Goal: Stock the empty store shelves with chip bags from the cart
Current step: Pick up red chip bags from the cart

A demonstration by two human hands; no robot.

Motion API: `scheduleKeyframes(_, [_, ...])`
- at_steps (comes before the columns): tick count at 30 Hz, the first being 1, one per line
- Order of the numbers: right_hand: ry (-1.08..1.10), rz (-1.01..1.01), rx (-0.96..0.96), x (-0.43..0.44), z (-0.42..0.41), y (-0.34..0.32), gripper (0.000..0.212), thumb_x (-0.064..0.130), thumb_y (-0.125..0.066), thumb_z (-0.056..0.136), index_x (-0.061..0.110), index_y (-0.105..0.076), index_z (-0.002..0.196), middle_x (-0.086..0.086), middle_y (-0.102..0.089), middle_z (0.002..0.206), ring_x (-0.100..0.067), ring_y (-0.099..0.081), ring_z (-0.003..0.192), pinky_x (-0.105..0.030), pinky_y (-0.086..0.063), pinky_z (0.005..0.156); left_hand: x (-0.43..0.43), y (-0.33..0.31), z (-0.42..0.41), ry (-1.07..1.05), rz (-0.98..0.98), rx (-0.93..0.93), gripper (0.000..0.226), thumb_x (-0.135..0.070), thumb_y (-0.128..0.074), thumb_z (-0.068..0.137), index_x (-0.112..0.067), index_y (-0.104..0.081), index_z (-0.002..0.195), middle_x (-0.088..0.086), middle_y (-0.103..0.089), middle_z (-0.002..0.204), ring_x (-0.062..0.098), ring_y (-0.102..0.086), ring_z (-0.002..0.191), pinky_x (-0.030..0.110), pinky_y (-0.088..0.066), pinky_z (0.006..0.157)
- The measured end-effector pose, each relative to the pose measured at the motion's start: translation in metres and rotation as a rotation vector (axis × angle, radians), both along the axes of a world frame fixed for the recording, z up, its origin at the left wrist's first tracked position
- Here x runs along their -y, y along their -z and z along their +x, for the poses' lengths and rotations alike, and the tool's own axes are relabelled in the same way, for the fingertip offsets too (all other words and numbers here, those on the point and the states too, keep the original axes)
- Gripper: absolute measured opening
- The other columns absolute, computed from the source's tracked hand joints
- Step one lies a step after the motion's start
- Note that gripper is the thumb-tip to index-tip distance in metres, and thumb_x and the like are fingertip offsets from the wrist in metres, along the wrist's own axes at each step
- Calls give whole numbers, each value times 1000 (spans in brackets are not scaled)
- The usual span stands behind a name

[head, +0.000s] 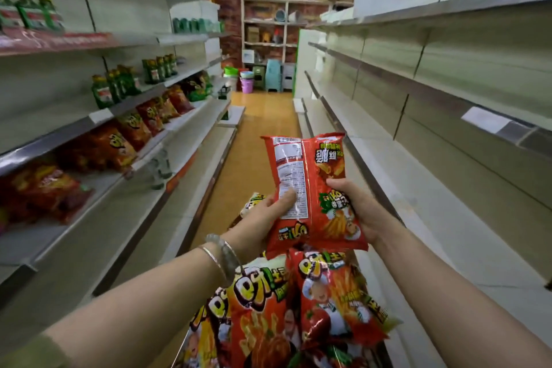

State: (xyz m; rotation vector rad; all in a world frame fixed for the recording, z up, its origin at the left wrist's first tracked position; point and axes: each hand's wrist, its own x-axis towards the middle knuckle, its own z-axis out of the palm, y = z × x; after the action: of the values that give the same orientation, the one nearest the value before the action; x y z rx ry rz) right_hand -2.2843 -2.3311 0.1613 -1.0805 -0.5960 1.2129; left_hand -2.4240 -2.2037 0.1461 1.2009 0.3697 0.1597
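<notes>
My left hand (265,215) and right hand (363,212) are both gripping red chip bags (316,164), which look like two bags side by side. The left thumb presses on the white label and the right fingers curl round the outer edge. The bags are upright between my hands, just above the pile (268,308) heaped in the cart below my wrists. My worry is that I only have them by their lower halves, so the slick, air-filled tops could fold over. If I swing out with one hand, a bag could slide free onto the pile or the floor. Squeezing harder would probably crush the chips or pop a seam. One bag shows its back and the other looks upside down, so I could shelve them facing the wrong way unless I turn them first. The empty shelves (433,203) are to the right of my right hand. The row of orange bags (125,140) and the green bottles (103,92) are well off to the left of my left hand. Reaching that way risks knocking standing stock over.
</notes>
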Motion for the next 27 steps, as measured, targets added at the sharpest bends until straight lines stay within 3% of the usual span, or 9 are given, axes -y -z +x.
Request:
scheduleKeyframes(3, [-25, -5, 3, -3, 11, 14, 82, 32, -84, 60, 8, -52, 131, -25, -52, 132, -42, -53, 114, -54, -40, 101, 2, -2, 5, 79, -44, -5, 54, -37, -64, 78, -10, -52, 124, 14, -71, 106, 25, -71, 85, 35, -59, 72])
scheduleKeyframes(7, [37, 63, 144, -7, 22, 17, 90, 30, -88, 53, 7, -49, 131, -24, -57, 127, -44, -53, 118, -55, -44, 99, -9, 4, 9, -14, 108, -9, 69, -43, -73, 71, -13, -51, 129, 12, -66, 118, 29, -64, 106, 40, -53, 88])
scheduleKeyframes(11, [215, 215, 605, -5, 30, 6, 75, 22, -82, 50, 13, -56, 120, -11, -66, 115, -28, -63, 108, -39, -55, 84, -32, 7, 8, -272, -15, -146, 83, -67, -47, 79, -11, -38, 140, 19, -43, 140, 35, -44, 127, 51, -34, 107])
scheduleKeyframes(15, [275, 449, 1349, -15, 38, 9, 61, 40, -79, 66, 32, -54, 121, 17, -43, 135, -21, -40, 130, -44, -36, 108, -34, -3, 2, -46, -220, -75, 78, -69, -32, 84, -7, -60, 122, 22, -59, 126, 38, -62, 105, 56, -50, 90])
scheduleKeyframes(18, [266, 421, 1718, -25, 38, 18, 71, 12, -78, 70, 43, -45, 125, 7, -23, 148, -26, -14, 139, -48, -15, 112, -30, -11, 2, 76, -261, -3, 78, -66, -47, 76, -7, -61, 125, 20, -59, 128, 35, -57, 117, 52, -38, 105])
scheduleKeyframes(20, [320, 354, 1840, -26, 34, 19, 81, 6, -76, 73, 50, -36, 129, 6, -14, 150, -25, -7, 140, -49, -9, 111, -30, -14, 2, 64, -234, -45, 70, -52, -68, 71, -4, -64, 121, 21, -62, 122, 33, -62, 108, 48, -45, 100])
scheduleKeyframes(22, [338, 243, 1757, -25, 31, 19, 89, 2, -68, 80, 56, -22, 134, 7, -7, 154, -22, -6, 142, -48, -12, 114, -30, -12, 2, 6, -171, -66, 56, -39, -75, 70, -4, -68, 114, 21, -66, 114, 33, -67, 93, 48, -50, 94])
scheduleKeyframes(23, [328, 174, 1568, -24, 30, 20, 89, 2, -63, 84, 57, -18, 136, 7, -8, 155, -21, -10, 143, -47, -18, 115, -33, -8, 2, -41, -116, -47, 56, -34, -76, 71, -4, -65, 116, 22, -66, 114, 33, -67, 91, 49, -50, 93])
scheduleKeyframes(27, [239, 11, 439, -24, 21, 18, 60, 44, -58, 87, 35, -33, 141, -9, -46, 137, -27, -51, 118, -46, -48, 93, -29, -2, 5, -179, 115, 158, 48, -20, -73, 71, -13, -57, 117, 17, -70, 105, 34, -70, 86, 43, -57, 74])
